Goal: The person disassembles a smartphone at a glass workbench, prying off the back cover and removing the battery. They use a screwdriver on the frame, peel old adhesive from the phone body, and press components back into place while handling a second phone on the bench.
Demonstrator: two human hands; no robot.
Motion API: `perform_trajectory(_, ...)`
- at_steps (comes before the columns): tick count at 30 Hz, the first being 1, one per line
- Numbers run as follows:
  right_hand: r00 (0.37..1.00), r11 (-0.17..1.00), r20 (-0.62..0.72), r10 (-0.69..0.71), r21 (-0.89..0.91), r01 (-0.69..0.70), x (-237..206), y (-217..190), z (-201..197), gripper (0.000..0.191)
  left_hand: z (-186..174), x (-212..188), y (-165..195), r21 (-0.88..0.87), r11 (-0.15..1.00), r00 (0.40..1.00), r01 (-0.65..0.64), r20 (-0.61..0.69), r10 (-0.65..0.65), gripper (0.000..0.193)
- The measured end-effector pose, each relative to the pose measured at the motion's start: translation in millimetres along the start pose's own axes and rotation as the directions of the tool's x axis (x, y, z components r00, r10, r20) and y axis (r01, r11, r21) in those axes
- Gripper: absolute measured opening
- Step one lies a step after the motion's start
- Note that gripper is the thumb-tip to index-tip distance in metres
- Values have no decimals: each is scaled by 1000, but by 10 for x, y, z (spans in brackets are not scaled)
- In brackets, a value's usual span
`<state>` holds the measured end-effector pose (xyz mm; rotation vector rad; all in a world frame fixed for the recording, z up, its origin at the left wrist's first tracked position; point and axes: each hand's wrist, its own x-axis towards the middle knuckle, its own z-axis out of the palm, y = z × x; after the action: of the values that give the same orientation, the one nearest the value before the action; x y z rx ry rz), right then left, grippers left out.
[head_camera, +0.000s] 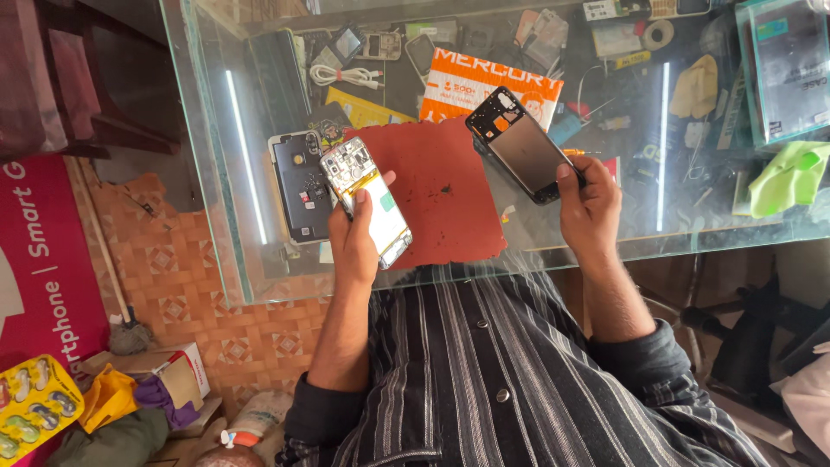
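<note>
My left hand [354,238] holds an opened phone body [367,203] with its white battery and circuit board facing up. My right hand [590,207] grips a black phone frame [519,143] by its lower end, lifted over the glass table. Both are above a red mat [441,186] that lies on the glass counter [233,173]. A black phone back cover [298,182] lies flat just left of the phone body. My striped shirt fills the bottom of the view.
An orange and white package [488,86] lies behind the mat. Phone parts, a white cable [346,76], a tape roll [659,35], a yellow cloth [696,86] and a green cloth [791,177] crowd the shelf under the glass. Boxes and bags sit on the floor at left.
</note>
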<state>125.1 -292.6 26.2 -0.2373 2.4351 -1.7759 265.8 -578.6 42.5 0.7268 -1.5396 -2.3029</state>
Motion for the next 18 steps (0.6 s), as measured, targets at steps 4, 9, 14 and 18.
perform_trajectory(4,1000,999,-15,-9,46,9,-32,-37,45,18,15,10,-31,1,1000,1000,22,17,-22,51)
perform_trajectory(9,996,997,-32,-80,10,80,-62,-64,49,17,148,17,-65,51,999,994,11,109,-17,49)
perform_trajectory(14,996,997,-40,-78,17,78,-102,-63,139,16,218,44,12,235,966,992,-109,93,89,42)
perform_trajectory(18,993,992,-23,-117,36,118,-72,-87,187,15,136,164,107,305,947,992,-104,105,76,39)
